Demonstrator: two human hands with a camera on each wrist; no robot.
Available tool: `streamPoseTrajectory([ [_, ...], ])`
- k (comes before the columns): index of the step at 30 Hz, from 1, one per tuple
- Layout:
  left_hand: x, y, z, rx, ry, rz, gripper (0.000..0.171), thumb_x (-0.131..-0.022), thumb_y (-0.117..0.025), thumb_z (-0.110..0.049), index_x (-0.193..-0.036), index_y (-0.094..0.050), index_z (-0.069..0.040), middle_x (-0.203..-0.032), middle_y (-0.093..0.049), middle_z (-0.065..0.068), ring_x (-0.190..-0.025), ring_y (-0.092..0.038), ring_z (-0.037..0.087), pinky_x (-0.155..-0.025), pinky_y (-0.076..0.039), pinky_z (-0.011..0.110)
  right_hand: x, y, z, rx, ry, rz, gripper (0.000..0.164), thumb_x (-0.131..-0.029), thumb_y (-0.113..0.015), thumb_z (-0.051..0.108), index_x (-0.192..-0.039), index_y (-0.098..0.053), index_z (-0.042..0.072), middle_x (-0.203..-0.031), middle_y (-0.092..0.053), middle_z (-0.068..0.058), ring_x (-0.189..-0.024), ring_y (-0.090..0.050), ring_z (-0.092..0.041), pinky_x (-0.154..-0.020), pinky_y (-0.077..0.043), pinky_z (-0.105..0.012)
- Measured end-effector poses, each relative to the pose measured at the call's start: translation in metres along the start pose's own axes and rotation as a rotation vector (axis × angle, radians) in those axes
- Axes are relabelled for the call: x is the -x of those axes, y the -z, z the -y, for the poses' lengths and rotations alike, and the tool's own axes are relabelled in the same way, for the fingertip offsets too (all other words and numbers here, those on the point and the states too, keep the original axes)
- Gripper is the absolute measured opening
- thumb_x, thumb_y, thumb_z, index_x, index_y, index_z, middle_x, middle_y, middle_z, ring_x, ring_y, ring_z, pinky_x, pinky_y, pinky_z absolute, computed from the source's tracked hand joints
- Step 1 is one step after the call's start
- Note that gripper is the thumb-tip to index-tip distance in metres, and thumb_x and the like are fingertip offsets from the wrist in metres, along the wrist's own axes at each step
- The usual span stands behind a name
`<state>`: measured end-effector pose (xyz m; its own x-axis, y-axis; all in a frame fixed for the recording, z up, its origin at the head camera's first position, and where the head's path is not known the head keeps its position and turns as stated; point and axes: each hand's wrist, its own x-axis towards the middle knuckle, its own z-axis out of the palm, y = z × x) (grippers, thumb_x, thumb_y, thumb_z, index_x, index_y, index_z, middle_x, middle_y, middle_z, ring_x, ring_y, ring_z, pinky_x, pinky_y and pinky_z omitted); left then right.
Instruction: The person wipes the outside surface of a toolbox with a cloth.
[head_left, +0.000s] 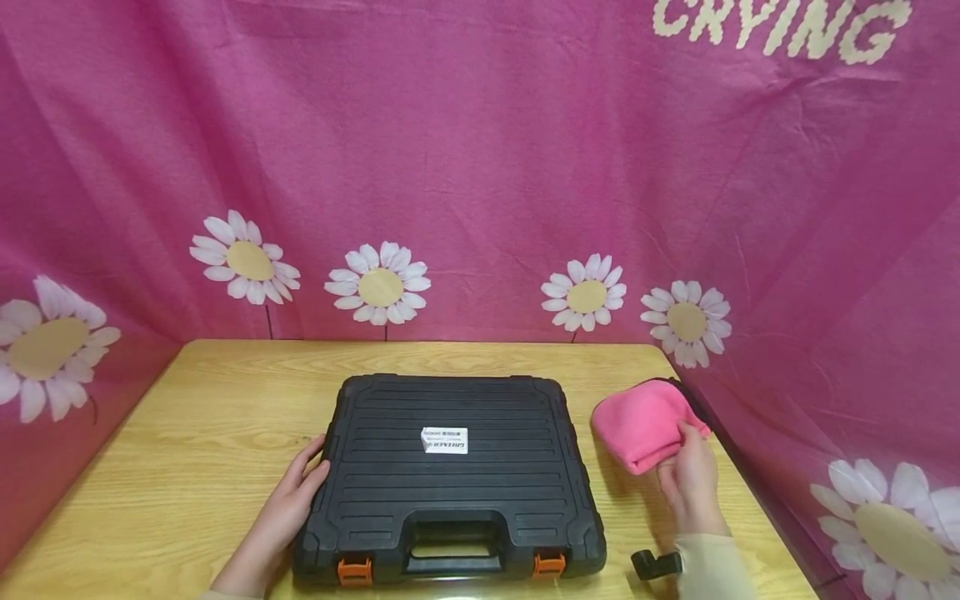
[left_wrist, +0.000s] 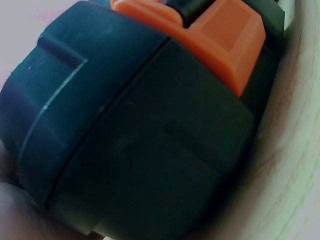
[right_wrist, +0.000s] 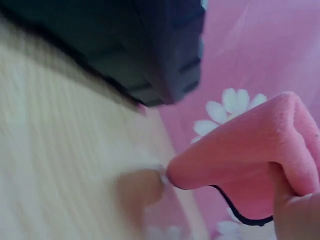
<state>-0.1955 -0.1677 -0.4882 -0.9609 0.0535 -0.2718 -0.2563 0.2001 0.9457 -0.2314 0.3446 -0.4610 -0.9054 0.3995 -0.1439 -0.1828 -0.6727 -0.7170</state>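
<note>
A black plastic carrying case (head_left: 450,492) with a ribbed lid, a cut-out handle and two orange latches (head_left: 355,571) lies flat on the table, a white label (head_left: 445,440) on its lid. My left hand (head_left: 292,492) rests against the case's left side, fingers extended along its edge; the left wrist view shows the case's corner and a latch close up. To the right of the case, my right hand (head_left: 692,475) pinches a folded pink cloth (head_left: 637,423) with dark edging. In the right wrist view, the thumb presses on the folded cloth (right_wrist: 245,140).
The case and cloth are over a light wooden table (head_left: 187,450). A pink curtain (head_left: 480,167) printed with white daisies encloses its back and both sides. A small black device (head_left: 654,565) sits by my right wrist.
</note>
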Motion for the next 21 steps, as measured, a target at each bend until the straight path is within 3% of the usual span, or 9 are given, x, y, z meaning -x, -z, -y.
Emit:
streamPoseTrajectory([
  [3,0.0,0.0,0.0,0.011,0.004,0.003,0.066,-0.102,-0.038,-0.047,-0.156,-0.01,-0.022,-0.157,-0.02,0.022,-0.136,-0.039,0.038,-0.106,-0.039,0.05,0.002,-0.003,0.008,0.201,0.081,-0.064,0.012,-0.103,-0.036,0.012,-0.108,-0.047,0.01,-0.092,-0.053,0.009,-0.082,-0.052,0.001,-0.069,-0.048,-0.012],
  [6,0.0,0.0,0.0,0.019,0.013,0.007,0.065,-0.103,-0.038,-0.045,-0.156,-0.009,-0.023,-0.158,-0.02,0.022,-0.136,-0.039,0.039,-0.106,-0.038,0.051,0.005,-0.004,0.015,0.513,0.168,-0.122,0.013,-0.102,-0.039,0.015,-0.101,-0.05,0.009,-0.078,-0.054,0.009,-0.068,-0.052,0.0,-0.059,-0.047,-0.013],
  [8,0.0,0.001,-0.001,0.019,0.015,0.009,0.064,-0.103,-0.038,-0.045,-0.156,-0.009,-0.023,-0.158,-0.019,0.022,-0.136,-0.038,0.039,-0.107,-0.037,0.051,0.009,-0.004,0.021,0.794,0.24,-0.134,0.017,-0.102,-0.038,0.02,-0.1,-0.05,0.007,-0.077,-0.054,0.005,-0.071,-0.053,-0.004,-0.061,-0.046,-0.015],
  [11,0.001,0.0,-0.001,0.018,0.015,0.007,0.065,-0.102,-0.038,-0.045,-0.156,-0.009,-0.023,-0.158,-0.019,0.022,-0.136,-0.039,0.04,-0.106,-0.038,0.051,0.012,-0.004,0.028,1.199,0.384,-0.148,0.022,-0.1,-0.039,0.022,-0.094,-0.051,0.004,-0.078,-0.055,-0.009,-0.077,-0.053,-0.018,-0.065,-0.043,-0.029],
  [13,0.001,0.0,-0.002,0.02,0.013,0.008,0.065,-0.102,-0.038,-0.045,-0.156,-0.009,-0.023,-0.158,-0.018,0.022,-0.136,-0.039,0.04,-0.106,-0.038,0.052,0.012,-0.003,0.029,1.41,0.478,-0.136,0.022,-0.098,-0.04,0.021,-0.09,-0.051,0.003,-0.081,-0.054,-0.018,-0.082,-0.051,-0.03,-0.068,-0.04,-0.038],
  [16,0.001,0.0,-0.002,0.022,0.02,0.006,0.066,-0.102,-0.038,-0.047,-0.156,-0.01,-0.023,-0.159,-0.017,0.021,-0.138,-0.036,0.04,-0.109,-0.034,0.053,0.01,0.0,0.027,1.574,0.593,-0.031,0.015,-0.095,-0.043,0.014,-0.093,-0.054,0.003,-0.081,-0.056,-0.02,-0.079,-0.053,-0.036,-0.069,-0.041,-0.047],
  [19,0.001,0.0,-0.002,0.017,0.024,0.005,0.067,-0.101,-0.039,-0.049,-0.156,-0.01,-0.024,-0.16,-0.015,0.019,-0.14,-0.032,0.039,-0.111,-0.03,0.055,0.011,0.003,0.018,1.671,0.619,0.128,0.018,-0.094,-0.045,0.01,-0.105,-0.057,0.002,-0.081,-0.06,-0.019,-0.069,-0.058,-0.033,-0.061,-0.046,-0.046],
  [21,0.001,0.0,-0.001,0.02,0.017,0.008,0.067,-0.101,-0.039,-0.048,-0.156,-0.01,-0.023,-0.16,-0.015,0.019,-0.14,-0.032,0.039,-0.111,-0.03,0.055,0.012,0.005,0.009,1.712,0.627,0.234,0.023,-0.093,-0.047,0.007,-0.113,-0.058,0.001,-0.087,-0.064,-0.02,-0.071,-0.061,-0.031,-0.063,-0.05,-0.048],
])
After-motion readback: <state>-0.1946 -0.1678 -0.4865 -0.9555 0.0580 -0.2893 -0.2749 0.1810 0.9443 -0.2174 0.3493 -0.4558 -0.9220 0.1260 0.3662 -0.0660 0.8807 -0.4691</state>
